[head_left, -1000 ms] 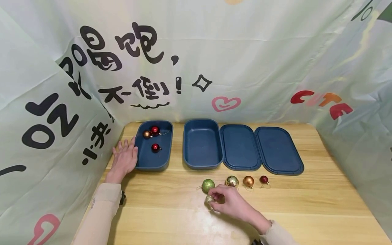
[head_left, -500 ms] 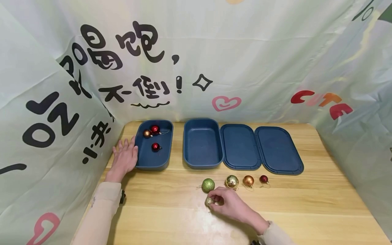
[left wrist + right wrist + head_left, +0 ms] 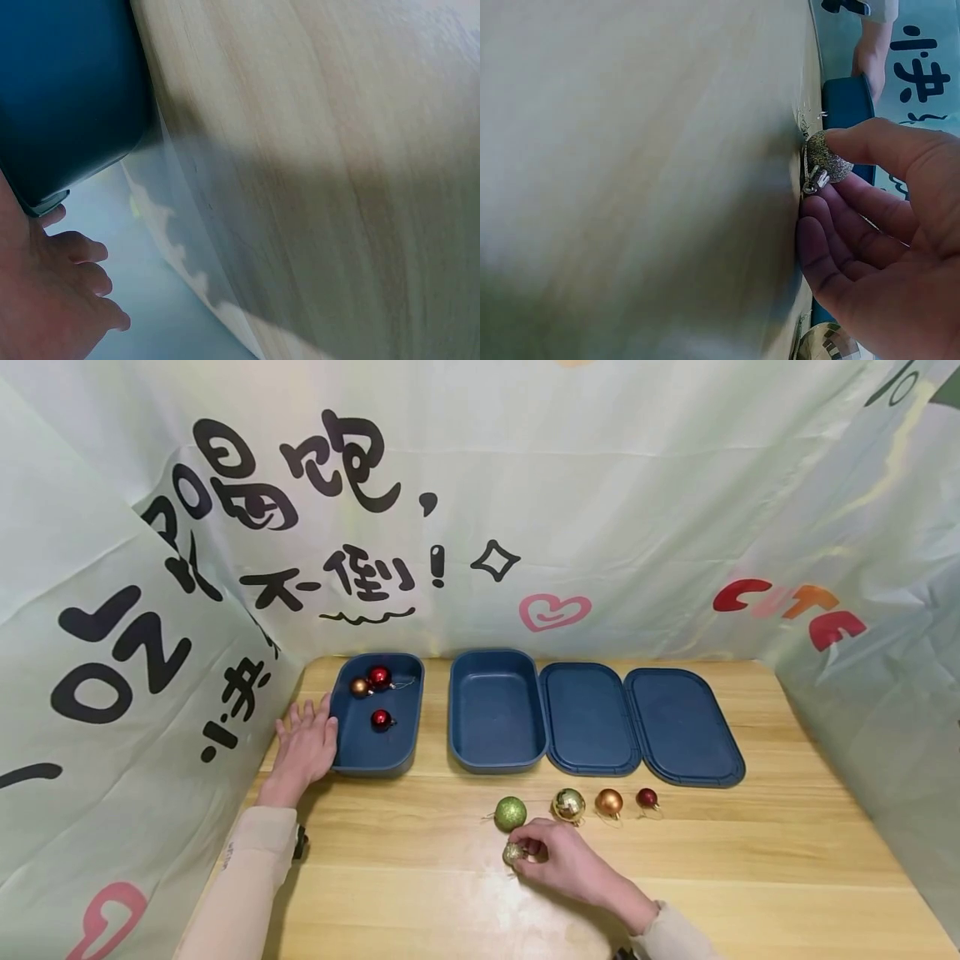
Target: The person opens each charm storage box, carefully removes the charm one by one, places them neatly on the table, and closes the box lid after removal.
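Observation:
My left hand (image 3: 303, 747) rests with fingers spread against the outer left side of a blue box (image 3: 360, 747); the left wrist view shows that hand (image 3: 60, 285) by the box's wall (image 3: 75, 97). Inside this box lie two red baubles (image 3: 380, 677) (image 3: 381, 720) and a copper one (image 3: 360, 687). My right hand (image 3: 570, 860) pinches a small gold glitter bauble (image 3: 513, 853) between thumb and fingers, low over the table. In the right wrist view, the bauble (image 3: 829, 156) shows its silvery cap. Just beyond it sits a green glitter bauble (image 3: 510, 814).
A shiny gold bauble (image 3: 568, 806), a copper bauble (image 3: 608, 802) and a dark red bauble (image 3: 647, 798) line up to the right. Behind them stand a second blue box (image 3: 498, 718) and two flat blue lids (image 3: 591, 718) (image 3: 682, 727). Printed cloth (image 3: 637, 510) encloses the table.
Compared with one second ago, my right hand and the pinched glitter bauble sit slightly nearer the front edge. My left hand and the boxes have stayed put.

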The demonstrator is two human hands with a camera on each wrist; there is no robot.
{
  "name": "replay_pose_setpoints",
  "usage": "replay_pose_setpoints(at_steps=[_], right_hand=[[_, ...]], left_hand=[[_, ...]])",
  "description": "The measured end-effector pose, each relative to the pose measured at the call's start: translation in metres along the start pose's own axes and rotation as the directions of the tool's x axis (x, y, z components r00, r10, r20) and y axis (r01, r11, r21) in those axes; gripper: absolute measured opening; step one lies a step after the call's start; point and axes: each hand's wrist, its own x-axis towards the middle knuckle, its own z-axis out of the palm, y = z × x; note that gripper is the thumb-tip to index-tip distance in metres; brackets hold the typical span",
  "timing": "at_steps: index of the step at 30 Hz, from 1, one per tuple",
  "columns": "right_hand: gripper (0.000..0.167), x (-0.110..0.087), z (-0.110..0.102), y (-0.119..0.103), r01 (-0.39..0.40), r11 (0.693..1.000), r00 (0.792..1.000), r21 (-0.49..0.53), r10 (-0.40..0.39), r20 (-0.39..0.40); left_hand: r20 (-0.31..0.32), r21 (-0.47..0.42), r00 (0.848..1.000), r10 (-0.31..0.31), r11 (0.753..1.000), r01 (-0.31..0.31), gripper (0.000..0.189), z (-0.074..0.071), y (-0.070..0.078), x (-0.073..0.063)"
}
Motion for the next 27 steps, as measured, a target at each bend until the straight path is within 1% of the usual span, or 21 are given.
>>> replay_pose_setpoints(at_steps=[12, 19, 27], right_hand=[[0.026, -0.0006, -0.0001, 0.0001, 0.01, 1.0, 1.0, -0.024, -0.01, -0.011], [0.03, -0.0019, -0.0026, -0.0017, -0.011, 1.0, 1.0, -0.008, 0.011, -0.009], [0.03, -0.0047, -0.0085, -0.0069, -0.003, 1.0, 1.0, -0.018, 0.003, -0.013]], left_hand=[[-0.001, 0.005, 1.0, 0.003, 1.0, -0.003, 0.061, -0.0003, 0.0002, 0.0004], [0.005, 0.001, 1.0, -0.004, 1.0, 0.004, 0.061, 0.0002, -0.0001, 0.0006], [0.001, 0.006, 1.0, -0.004, 1.0, 0.004, 0.062, 0.0004, -0.0006, 0.0008]])
